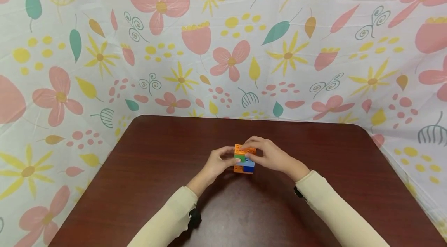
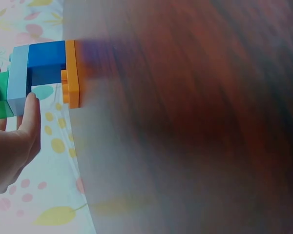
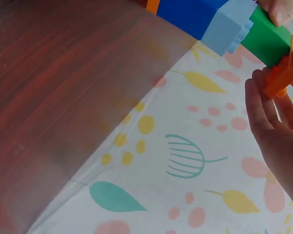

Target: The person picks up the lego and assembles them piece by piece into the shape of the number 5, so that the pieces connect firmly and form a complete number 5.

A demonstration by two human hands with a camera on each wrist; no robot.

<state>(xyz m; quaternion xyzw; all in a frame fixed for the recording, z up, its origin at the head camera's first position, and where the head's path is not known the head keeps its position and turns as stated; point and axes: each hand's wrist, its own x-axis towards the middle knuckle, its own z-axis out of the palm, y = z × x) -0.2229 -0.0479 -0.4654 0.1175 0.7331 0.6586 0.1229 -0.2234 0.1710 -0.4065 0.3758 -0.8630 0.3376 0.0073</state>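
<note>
A small tower of toy building bricks stands on the table between both hands. Its base is a flat orange brick [image 2: 73, 73]. Above come a dark blue brick [image 2: 46, 56], a light blue brick [image 2: 19, 83] and a green brick [image 3: 267, 36]. My left hand [image 1: 216, 166] grips the tower at the green brick, thumb on its near side, a finger by the light blue brick. At the top, my right hand [image 1: 271, 156] pinches another orange brick [image 3: 282, 78], which meets the green brick's upper end and juts out to one side. Fingers partly hide the upper bricks.
The dark brown table [image 1: 157, 153] has rounded far corners. Behind it hangs a white cloth [image 1: 223, 25] printed with flowers and leaves. A dark band [image 1: 194, 218] shows at the left sleeve, and another [image 1: 299, 192] at the right.
</note>
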